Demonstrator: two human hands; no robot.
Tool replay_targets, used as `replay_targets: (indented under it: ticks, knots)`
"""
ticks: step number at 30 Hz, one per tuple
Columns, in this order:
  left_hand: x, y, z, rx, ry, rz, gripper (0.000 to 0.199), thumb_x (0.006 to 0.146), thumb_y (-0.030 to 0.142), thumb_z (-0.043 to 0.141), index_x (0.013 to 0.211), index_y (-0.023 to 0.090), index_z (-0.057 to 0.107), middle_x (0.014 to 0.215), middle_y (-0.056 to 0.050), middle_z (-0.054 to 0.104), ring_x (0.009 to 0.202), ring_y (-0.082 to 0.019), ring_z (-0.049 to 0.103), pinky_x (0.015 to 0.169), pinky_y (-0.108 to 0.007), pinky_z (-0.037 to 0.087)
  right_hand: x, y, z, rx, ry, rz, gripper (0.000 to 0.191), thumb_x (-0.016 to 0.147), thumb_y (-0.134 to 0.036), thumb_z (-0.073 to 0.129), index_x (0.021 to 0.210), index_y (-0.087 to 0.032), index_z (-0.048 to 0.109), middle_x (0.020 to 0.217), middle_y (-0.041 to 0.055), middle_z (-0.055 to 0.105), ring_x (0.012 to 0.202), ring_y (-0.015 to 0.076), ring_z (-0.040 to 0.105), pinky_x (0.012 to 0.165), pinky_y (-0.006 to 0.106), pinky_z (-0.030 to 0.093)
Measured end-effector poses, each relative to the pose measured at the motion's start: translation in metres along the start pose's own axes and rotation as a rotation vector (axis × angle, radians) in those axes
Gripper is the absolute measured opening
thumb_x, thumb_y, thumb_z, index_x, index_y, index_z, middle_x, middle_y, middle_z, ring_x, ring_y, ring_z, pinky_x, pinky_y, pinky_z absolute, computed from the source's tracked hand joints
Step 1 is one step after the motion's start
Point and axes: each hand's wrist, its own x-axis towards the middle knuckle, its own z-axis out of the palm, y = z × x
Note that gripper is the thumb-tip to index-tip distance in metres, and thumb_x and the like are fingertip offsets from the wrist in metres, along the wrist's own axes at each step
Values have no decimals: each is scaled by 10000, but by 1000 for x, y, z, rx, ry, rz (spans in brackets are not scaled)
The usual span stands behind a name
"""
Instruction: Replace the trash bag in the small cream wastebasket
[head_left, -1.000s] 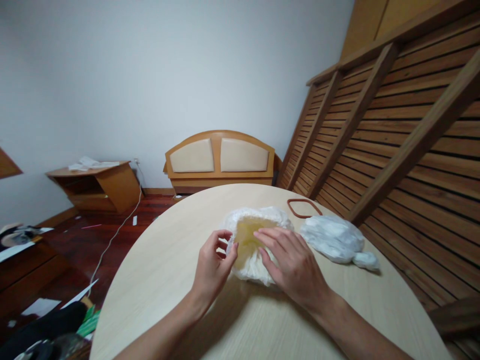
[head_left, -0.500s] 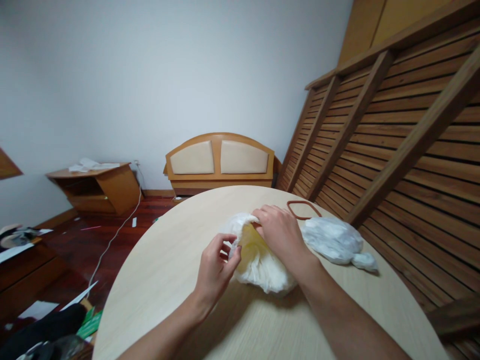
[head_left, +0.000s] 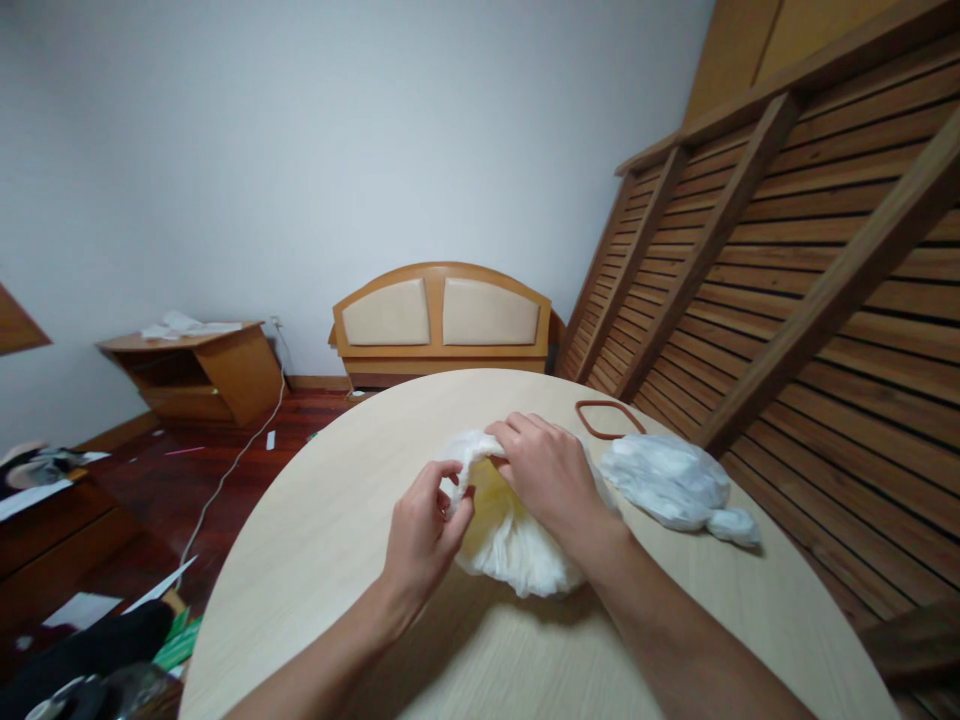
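Observation:
A white, crinkled plastic bag (head_left: 517, 560) sits near the middle of the round table, its mouth spread toward me and something yellowish showing inside. My left hand (head_left: 426, 520) pinches the left edge of the bunched rim between thumb and fingers. On the far side of the mouth, my right hand (head_left: 544, 475) has its fingers closed over the rim, and the palm hides part of the bag. Right of it lies a second whitish plastic bag (head_left: 664, 480) with a knotted-looking end, touched by neither hand. What fills either bag cannot be made out.
A brown rectangular loop (head_left: 609, 437) lies near the far right edge of the pale round table (head_left: 315, 580). Slatted wooden panels (head_left: 810, 280) lean close on the right. A headboard (head_left: 442, 315) stands behind; a cabinet (head_left: 247, 375) and a white cable (head_left: 225, 478) are at left.
Both hands have shifted slightly left along with the rim of the bag. More of the rim is bunched between them, and the right fingers have moved further over the far edge.

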Motion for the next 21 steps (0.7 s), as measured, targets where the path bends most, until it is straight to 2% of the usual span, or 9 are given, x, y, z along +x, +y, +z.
replay_targets:
  ticks: [3, 5, 7, 11, 15, 18, 21]
  knots:
    - [3, -5, 0, -44, 17, -48, 198, 865, 326, 603, 1018, 201, 603, 798, 11, 638, 549, -112, 554, 517, -216, 385, -2, 1, -3, 6, 122, -95, 300, 899, -139, 660, 1192, -198, 645, 1181, 108, 684, 1077, 291, 617, 853, 405, 490]
    - [7, -8, 1, -105, 39, -98, 218, 852, 342, 615, 1014, 197, 607, 844, 5, 647, 535, -100, 540, 509, -212, 387, -5, 0, -6, 56, 148, -115, 230, 926, -131, 615, 1147, -183, 657, 1151, 117, 691, 1070, 284, 620, 874, 409, 493]
    - [10, -11, 1, -157, 64, -138, 244, 839, 365, 634, 1008, 191, 612, 911, -5, 653, 524, -86, 529, 498, -208, 388, -9, -3, -7, 166, 111, -74, 186, 951, -106, 552, 1067, -180, 677, 1049, 95, 724, 1000, 242, 659, 859, 366, 507]
    - [13, -13, 2, -210, 81, -172, 316, 820, 426, 679, 1010, 180, 618, 950, -15, 641, 534, -79, 527, 480, -199, 391, -17, -18, 2, 280, -71, 78, 283, 954, -53, 462, 1071, -167, 694, 969, 85, 772, 875, 211, 735, 762, 308, 523]
    - [11, -12, 3, -251, 78, -174, 347, 817, 455, 693, 1010, 177, 617, 951, -21, 640, 543, -82, 532, 468, -194, 401, -22, -30, 12, 346, -277, 60, 309, 910, -13, 454, 1050, -145, 696, 952, 111, 782, 877, 239, 755, 726, 305, 526]
    - [12, -12, 3, -282, 82, -183, 336, 810, 453, 691, 989, 177, 619, 907, -14, 647, 528, -85, 531, 456, -191, 400, -23, -31, 21, 447, -300, 1, 352, 877, 18, 436, 1094, -135, 667, 1034, 125, 773, 969, 229, 740, 804, 300, 534]
    - [14, -12, 3, -306, 87, -203, 352, 794, 463, 698, 979, 176, 612, 892, -15, 655, 529, -92, 545, 455, -194, 409, -24, -26, 33, 542, -242, -57, 383, 868, 21, 428, 1150, -140, 631, 1154, 137, 745, 1053, 201, 712, 868, 281, 533]
